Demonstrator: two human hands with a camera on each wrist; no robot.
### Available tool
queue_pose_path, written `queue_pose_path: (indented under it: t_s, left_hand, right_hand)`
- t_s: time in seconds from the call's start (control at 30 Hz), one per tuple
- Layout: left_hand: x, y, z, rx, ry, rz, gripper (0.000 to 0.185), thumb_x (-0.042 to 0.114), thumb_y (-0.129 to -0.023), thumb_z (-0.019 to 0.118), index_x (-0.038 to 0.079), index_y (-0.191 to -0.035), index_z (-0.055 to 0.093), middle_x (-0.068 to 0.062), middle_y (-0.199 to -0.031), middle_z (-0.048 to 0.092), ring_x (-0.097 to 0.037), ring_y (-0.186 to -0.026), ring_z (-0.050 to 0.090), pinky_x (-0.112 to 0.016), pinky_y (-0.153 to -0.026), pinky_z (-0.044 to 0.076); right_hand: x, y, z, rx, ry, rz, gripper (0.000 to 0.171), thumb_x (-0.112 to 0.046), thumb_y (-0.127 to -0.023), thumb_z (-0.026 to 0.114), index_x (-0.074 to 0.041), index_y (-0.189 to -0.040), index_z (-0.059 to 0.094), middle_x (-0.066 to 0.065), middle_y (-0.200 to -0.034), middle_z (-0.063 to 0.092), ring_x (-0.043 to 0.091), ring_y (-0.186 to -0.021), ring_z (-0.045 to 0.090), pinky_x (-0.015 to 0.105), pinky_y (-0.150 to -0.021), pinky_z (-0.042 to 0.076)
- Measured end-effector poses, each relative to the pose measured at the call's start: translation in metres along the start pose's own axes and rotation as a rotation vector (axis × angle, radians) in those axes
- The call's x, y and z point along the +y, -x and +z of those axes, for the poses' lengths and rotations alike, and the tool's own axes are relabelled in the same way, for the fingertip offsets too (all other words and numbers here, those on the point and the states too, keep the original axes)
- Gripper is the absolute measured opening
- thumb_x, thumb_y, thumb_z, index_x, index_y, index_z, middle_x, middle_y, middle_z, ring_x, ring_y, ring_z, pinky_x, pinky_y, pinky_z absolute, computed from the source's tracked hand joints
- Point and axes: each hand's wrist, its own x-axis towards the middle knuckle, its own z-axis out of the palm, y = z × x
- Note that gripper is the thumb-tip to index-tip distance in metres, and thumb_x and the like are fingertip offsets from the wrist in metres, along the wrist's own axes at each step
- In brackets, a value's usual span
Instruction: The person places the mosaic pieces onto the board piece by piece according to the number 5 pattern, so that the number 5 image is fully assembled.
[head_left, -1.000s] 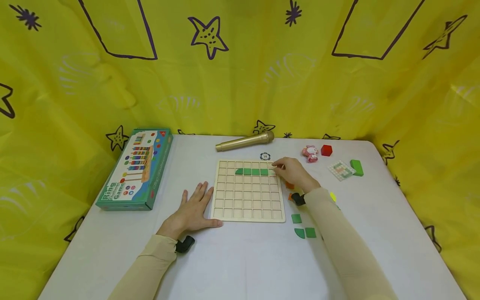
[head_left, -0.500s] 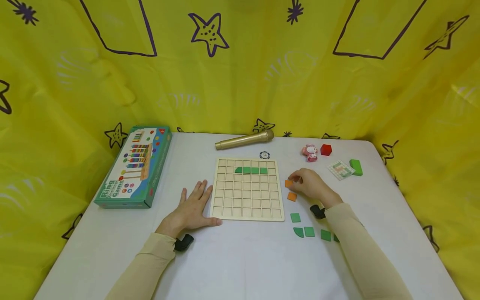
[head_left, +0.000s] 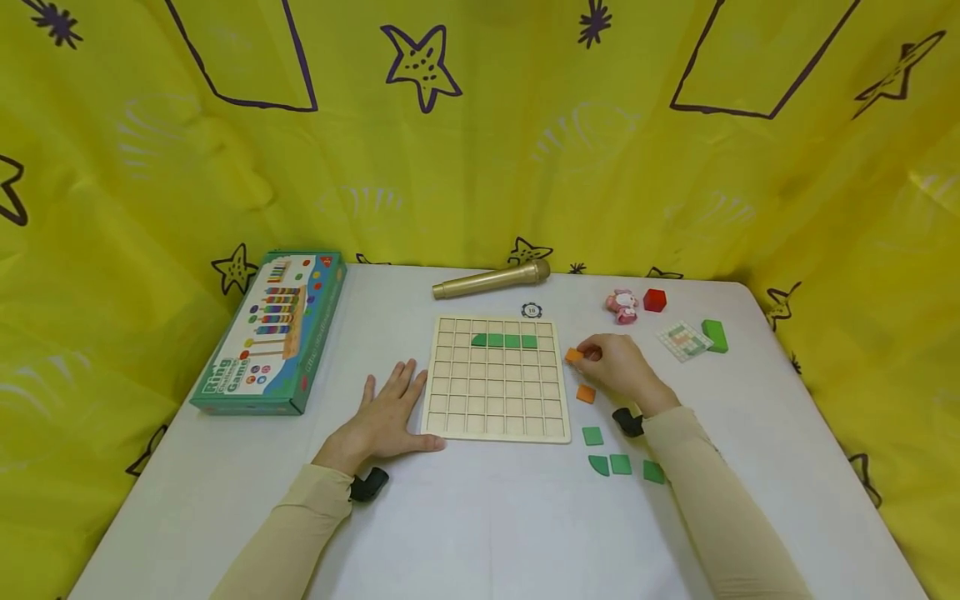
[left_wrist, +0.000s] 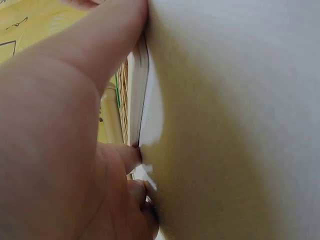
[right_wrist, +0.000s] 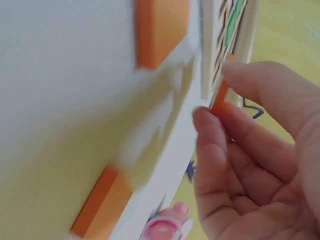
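My right hand (head_left: pixel 618 371) pinches an orange square tile (head_left: pixel 574 356) between thumb and fingertips, just off the right edge of the wooden grid board (head_left: pixel 495 383). The right wrist view shows this tile (right_wrist: pixel 220 98) held clear above the tabletop. A second orange tile (head_left: pixel 586 394) lies below the hand. Near the top of the board, several green tiles (head_left: pixel 512 341) form a row, the leftmost one with a rounded side. With fingers spread, my left hand (head_left: pixel 386 421) rests on the table along the board's left edge, its thumb by the near corner.
Several loose green tiles (head_left: pixel 620 464) lie at the board's near right. Behind the board are a gold toy microphone (head_left: pixel 491 279) and a round chip (head_left: pixel 532 310). A pink figurine (head_left: pixel 622 307), red block (head_left: pixel 655 300), pattern card (head_left: pixel 684 340) and green block (head_left: pixel 715 336) sit right; a game box (head_left: pixel 273 333) left.
My right hand has gone from the board's upper right corner to the orange tiles, pinched one and moved it slightly up and left. The left hand has stayed in place.
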Motion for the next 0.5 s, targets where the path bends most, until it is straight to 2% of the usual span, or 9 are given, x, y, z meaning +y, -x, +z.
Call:
queue_pose_path:
  t_s: [0.1,0.23,0.5]
  left_hand:
    - [0.000,0.000,0.000,-0.003,-0.005,0.000,0.118,0.075,-0.075,0.063,0.002,-0.156,0.017,-0.020,-0.161,0.004,-0.034,-0.147,0.000,-0.066,-0.108,-0.001]
    - [0.000,0.000,0.000,-0.013,-0.005,-0.001,0.118,0.075,-0.075,0.063,0.002,-0.156,0.016,-0.020,-0.161,0.003,-0.034,-0.147,-0.001,-0.067,-0.108,-0.002]
    - [0.001,-0.001,-0.002,-0.012,-0.002,-0.008,0.119,0.076,-0.075,0.063,0.002,-0.156,0.016,-0.019,-0.161,0.003,-0.034,-0.147,-0.001,-0.066,-0.108,-0.002]
  right_hand:
    - [-0.009,-0.003,0.005,0.046,-0.022,-0.030,0.029,-0.019,-0.090,0.072,0.001,-0.111,0.069,0.008,-0.090,0.064,0.024,-0.079,0.054,0.032,-0.068,0.048]
    - [-0.026,-0.010,0.014,0.061,-0.054,-0.073,0.026,-0.021,-0.090,0.073,-0.003,-0.109,0.071,0.006,-0.090,0.065,0.023,-0.077,0.053,0.031,-0.064,0.046]
    - [-0.066,-0.034,0.035,0.010,-0.056,-0.209,0.016,-0.019,-0.090,0.073,-0.006,-0.099,0.074,0.002,-0.083,0.063,0.020,-0.074,0.051,0.033,-0.067,0.042]
